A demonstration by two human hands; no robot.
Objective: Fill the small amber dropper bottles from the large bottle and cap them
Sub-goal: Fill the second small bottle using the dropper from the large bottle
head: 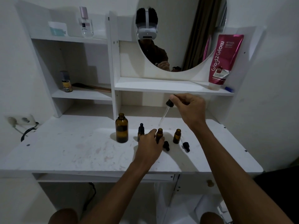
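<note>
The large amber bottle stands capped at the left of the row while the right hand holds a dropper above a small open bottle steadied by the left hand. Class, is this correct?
One detail is wrong: in the head view the large amber bottle is uncapped, its mouth open. The rest holds: the right hand holds the dropper above the small open bottle steadied by the left hand.
</note>
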